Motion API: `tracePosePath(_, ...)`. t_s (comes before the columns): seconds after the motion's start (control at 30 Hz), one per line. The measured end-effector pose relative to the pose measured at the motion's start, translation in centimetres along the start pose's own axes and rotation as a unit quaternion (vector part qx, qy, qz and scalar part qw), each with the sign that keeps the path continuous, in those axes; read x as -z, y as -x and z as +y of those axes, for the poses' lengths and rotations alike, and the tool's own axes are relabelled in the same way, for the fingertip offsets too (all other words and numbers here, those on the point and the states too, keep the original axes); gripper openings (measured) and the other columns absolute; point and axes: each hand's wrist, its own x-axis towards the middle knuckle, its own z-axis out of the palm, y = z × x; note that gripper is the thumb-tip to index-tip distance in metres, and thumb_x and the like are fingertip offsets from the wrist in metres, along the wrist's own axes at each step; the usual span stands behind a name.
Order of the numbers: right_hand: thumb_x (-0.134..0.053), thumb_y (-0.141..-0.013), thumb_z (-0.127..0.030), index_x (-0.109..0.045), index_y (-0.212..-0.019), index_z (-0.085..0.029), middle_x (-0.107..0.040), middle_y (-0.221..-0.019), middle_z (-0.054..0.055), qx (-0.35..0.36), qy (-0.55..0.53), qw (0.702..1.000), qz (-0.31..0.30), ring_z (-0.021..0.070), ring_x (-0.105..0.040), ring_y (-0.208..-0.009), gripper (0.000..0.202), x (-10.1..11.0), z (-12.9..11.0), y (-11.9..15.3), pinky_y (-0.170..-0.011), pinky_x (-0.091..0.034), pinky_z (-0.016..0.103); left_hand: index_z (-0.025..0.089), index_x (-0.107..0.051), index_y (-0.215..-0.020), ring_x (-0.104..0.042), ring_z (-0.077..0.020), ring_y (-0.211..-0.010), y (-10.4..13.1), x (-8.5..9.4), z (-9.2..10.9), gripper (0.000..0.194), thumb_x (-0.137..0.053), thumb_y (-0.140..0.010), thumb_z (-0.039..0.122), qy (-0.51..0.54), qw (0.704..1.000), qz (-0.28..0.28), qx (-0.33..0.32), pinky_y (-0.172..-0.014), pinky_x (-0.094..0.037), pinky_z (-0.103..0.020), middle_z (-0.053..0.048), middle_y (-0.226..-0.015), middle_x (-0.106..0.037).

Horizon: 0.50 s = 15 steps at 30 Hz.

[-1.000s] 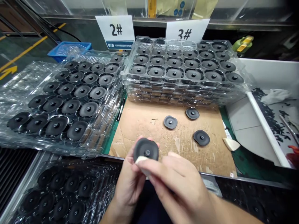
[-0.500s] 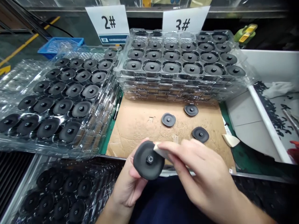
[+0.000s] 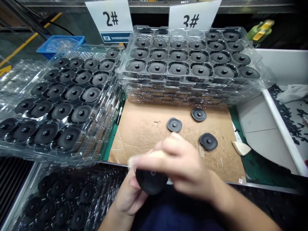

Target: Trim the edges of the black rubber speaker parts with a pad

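My left hand [image 3: 131,194] grips a black rounded-square disc [image 3: 151,184] with a small central stud, tilted toward me at the table's front edge. Across the disc's upper part reaches my right hand [image 3: 178,163], smeared by motion, its fingers pinched together. A pale tip at the end of those fingers looks like the cream-coloured wedge held half a second ago, mostly hidden now. Beyond the hands, three similar discs lie apart on the cardboard sheet [image 3: 139,128]: a near right one [image 3: 208,141], a middle one [image 3: 174,124] and a far one [image 3: 199,114].
Stacked clear plastic trays holding discs stand at the left [image 3: 96,141] and the back [image 3: 168,78]. More trayed discs [image 3: 62,215] sit low at the left. Another cream wedge [image 3: 241,148] lies right of the cardboard, near a white bin [image 3: 276,128] with small black pieces.
My right hand has swept left across the disc's top, from its upper right edge to its left side. The left hand still holds the disc, slightly lower in view.
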Motion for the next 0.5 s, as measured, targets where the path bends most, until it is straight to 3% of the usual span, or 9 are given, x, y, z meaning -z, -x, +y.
tracePosePath(0.1,-0.042,-0.09,-0.019,-0.057,-0.115,-0.024,-0.062,-0.097,0.003,-0.189,0.013,0.979,0.075,0.0138,-0.055,-0.081,0.03,-0.1,2.5,0.6,-0.072,-0.042,0.027,0.024,-0.061,-0.11,-0.062,-0.0257,-0.097,0.2,0.4,0.2,0.057,-0.074,-0.058,0.045,0.026,0.999,-0.029,0.001,-0.09,-0.045,-0.034,-0.003,-0.108,-0.066)
tracePosePath(0.17,-0.043,-0.09,-0.022,-0.054,-0.119,-0.024,-0.062,-0.098,0.004,-0.255,0.033,0.964,0.068,0.015,-0.056,-0.08,0.031,-1.3,3.9,1.7,-0.07,-0.043,0.027,0.026,-0.061,-0.111,-0.061,-0.0269,-0.1,0.3,0.7,0.3,0.057,-0.072,-0.059,0.045,0.046,0.998,-0.044,0.008,-0.089,-0.046,-0.033,-0.004,-0.111,-0.065)
tracePosePath(0.37,-0.047,-0.086,-0.018,-0.064,-0.104,-0.025,-0.062,-0.071,0.001,-0.225,0.012,0.973,-0.044,0.0153,-0.056,-0.066,0.026,-7.2,5.4,6.2,-0.062,-0.045,0.028,0.027,-0.063,-0.106,-0.065,-0.0248,-0.092,0.5,1.7,0.2,0.047,-0.071,-0.063,0.042,0.075,0.996,-0.039,-0.005,-0.078,-0.052,-0.03,-0.004,-0.109,-0.066)
tracePosePath(0.43,-0.045,-0.087,-0.018,-0.063,-0.106,-0.024,-0.063,-0.075,0.001,-0.232,0.011,0.972,-0.032,0.0152,-0.057,-0.069,0.027,-6.9,5.0,5.9,-0.063,-0.046,0.027,0.026,-0.063,-0.107,-0.063,-0.0254,-0.095,0.7,1.8,0.2,0.05,-0.072,-0.061,0.044,0.073,0.997,-0.028,-0.002,-0.079,-0.051,-0.029,-0.004,-0.109,-0.066)
tracePosePath(0.5,-0.041,-0.09,-0.018,-0.055,-0.116,-0.024,-0.064,-0.095,0.004,-0.249,0.017,0.968,0.013,0.0153,-0.058,-0.085,0.03,-5.4,3.5,4.4,-0.073,-0.046,0.028,0.024,-0.063,-0.108,-0.063,-0.0265,-0.096,0.8,1.7,0.1,0.056,-0.073,-0.058,0.046,0.059,0.998,-0.014,-0.003,-0.081,-0.051,-0.03,-0.006,-0.109,-0.066)
